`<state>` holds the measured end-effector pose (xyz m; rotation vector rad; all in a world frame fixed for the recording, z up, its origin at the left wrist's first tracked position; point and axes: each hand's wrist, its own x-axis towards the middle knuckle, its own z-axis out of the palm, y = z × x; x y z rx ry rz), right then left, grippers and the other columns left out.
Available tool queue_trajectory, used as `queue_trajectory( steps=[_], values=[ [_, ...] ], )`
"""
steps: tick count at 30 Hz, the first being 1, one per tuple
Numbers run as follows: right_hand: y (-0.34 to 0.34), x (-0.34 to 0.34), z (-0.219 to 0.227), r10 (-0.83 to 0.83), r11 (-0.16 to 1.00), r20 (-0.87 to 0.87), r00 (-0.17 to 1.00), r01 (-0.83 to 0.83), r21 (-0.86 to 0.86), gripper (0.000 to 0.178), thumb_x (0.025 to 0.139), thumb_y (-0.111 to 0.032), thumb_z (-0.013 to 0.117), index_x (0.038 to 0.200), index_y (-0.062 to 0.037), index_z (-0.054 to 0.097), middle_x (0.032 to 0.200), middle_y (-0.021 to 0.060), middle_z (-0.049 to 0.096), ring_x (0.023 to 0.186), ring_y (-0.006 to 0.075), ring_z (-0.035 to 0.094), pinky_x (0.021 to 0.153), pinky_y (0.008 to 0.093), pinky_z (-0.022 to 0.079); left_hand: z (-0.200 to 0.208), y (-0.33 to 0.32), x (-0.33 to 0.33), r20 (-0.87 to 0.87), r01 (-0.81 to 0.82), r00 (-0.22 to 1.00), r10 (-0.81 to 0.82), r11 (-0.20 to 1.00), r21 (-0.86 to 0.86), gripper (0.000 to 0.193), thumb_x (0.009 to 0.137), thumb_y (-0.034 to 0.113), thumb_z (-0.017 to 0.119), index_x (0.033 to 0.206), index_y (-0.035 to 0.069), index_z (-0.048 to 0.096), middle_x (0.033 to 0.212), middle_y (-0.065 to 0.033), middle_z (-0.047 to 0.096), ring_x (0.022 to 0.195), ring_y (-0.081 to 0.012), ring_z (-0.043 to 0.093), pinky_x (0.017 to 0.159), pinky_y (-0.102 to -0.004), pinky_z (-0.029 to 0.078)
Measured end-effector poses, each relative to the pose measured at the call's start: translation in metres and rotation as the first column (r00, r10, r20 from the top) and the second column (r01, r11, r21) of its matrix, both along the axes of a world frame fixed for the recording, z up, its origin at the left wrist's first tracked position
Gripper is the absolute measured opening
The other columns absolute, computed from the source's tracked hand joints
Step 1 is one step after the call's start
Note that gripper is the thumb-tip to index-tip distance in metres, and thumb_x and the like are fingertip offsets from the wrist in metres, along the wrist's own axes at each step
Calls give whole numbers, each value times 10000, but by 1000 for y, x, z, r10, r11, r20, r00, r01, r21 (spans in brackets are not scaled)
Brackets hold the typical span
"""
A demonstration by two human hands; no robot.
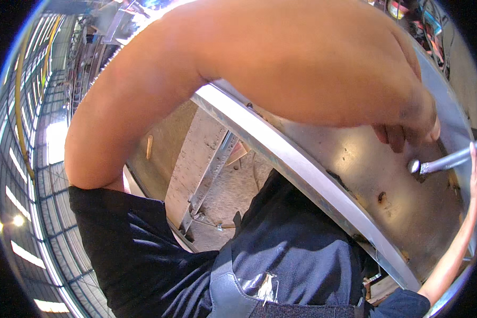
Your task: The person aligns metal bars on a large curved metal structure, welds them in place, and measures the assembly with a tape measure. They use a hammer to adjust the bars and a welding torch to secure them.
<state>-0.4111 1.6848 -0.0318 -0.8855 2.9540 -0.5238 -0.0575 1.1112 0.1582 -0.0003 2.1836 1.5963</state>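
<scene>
My left arm bends across the top of the picture, and my left hand point(411, 124) is low over a brownish metal plate point(350, 153). Its fingers are curled; what they hold, if anything, is hidden. At the far right edge, my right hand point(476, 172) looks thin and stretched, closed at one end of a silver metal tool point(445, 161). The tool's rounded end lies just below my left fingers, over the plate. Whether it touches the plate I cannot tell.
A bright metal rim point(297, 164) curves between my body and the plate. Below it are an angled metal piece point(196, 164) and rough grey floor point(230, 191). Cluttered coloured items point(429, 32) are at the upper right. A shed wall point(47, 222) with bright openings rises on the left.
</scene>
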Motion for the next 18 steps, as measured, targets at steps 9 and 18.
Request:
queue_trajectory(
  steps=[9,18],
  values=[
    [-109,130,-3,324,675,377,868,67,-735,126,939,-125,616,897,-71,510,832,31,526,816,136,530,863,322,434,35,22,76,-339,59,920,-196,925,-376,324,902,257,698,1114,12,715,1058,-86,731,911,-211,705,848,-367,566],
    [-207,194,153,428,539,238,872,-34,-842,206,920,-206,595,807,-80,477,685,15,447,617,122,434,612,283,379,5,-22,318,-464,-704,571,678,694,148,296,794,-54,752,1085,-30,709,1065,-154,733,1003,-245,707,906,-345,567]
  ],
)
